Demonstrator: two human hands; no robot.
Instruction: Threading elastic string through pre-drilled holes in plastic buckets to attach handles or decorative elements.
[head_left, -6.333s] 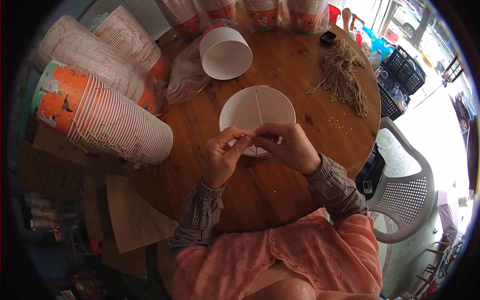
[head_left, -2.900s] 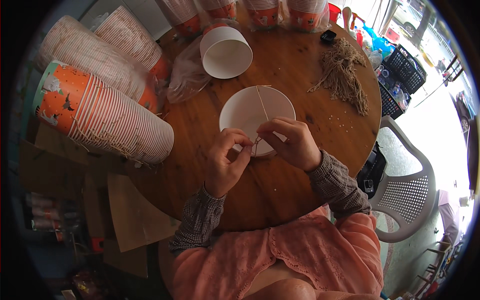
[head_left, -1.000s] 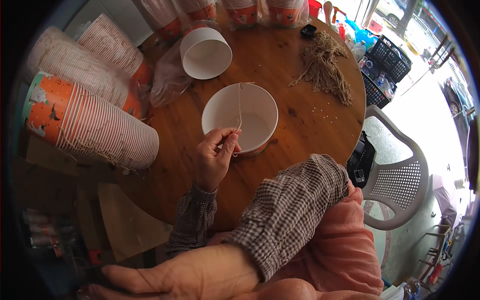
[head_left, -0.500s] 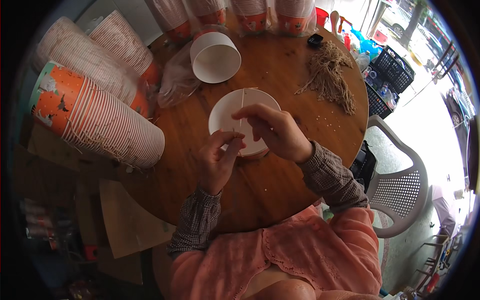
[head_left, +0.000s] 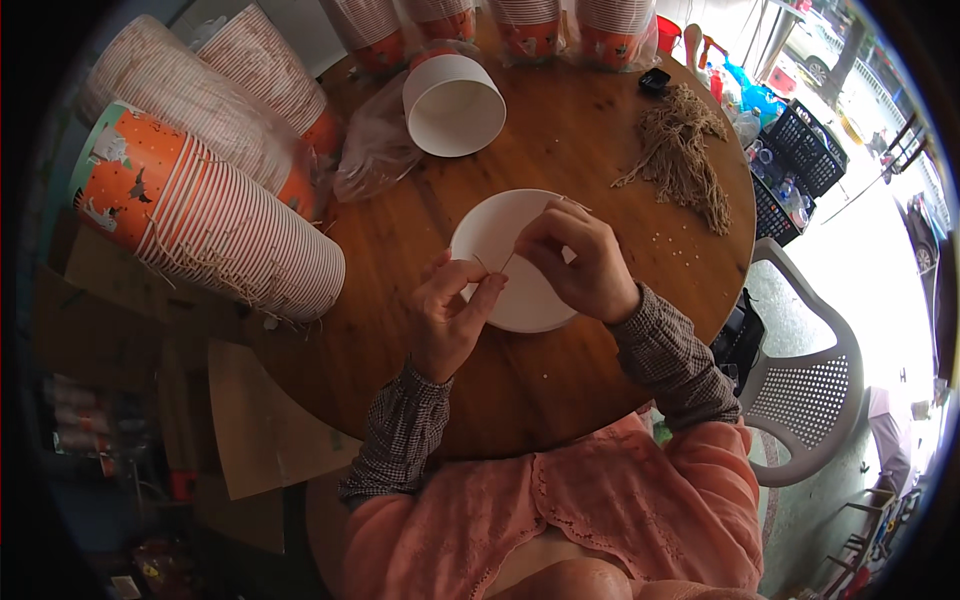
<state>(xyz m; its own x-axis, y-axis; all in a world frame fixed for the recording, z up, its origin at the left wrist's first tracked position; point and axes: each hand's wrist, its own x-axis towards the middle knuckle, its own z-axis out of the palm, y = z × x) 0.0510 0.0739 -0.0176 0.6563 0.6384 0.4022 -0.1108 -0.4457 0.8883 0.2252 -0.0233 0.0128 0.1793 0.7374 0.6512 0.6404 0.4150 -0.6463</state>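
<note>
A white paper bowl [head_left: 500, 235] stands on the round wooden table [head_left: 600, 150] in front of me. Over its near rim my left hand [head_left: 447, 315] and my right hand [head_left: 578, 262] meet, each pinching an end of a thin tan string [head_left: 492, 266]. The string's far part runs under my right hand and shows again at the bowl's far rim. Both hands are closed on the string with thumb and forefinger.
A second white paper bowl [head_left: 455, 105] lies on its side further back beside a clear plastic bag [head_left: 375, 150]. Stacks of orange-printed paper cups [head_left: 215, 225] lie at the left. A pile of tan strings [head_left: 680, 155] sits at the right. A white plastic chair [head_left: 810, 380] stands right of the table.
My right hand, down near my lap a second ago, has come back over the bowl and taken the string again. The hands now sit closer together at the bowl's near rim.
</note>
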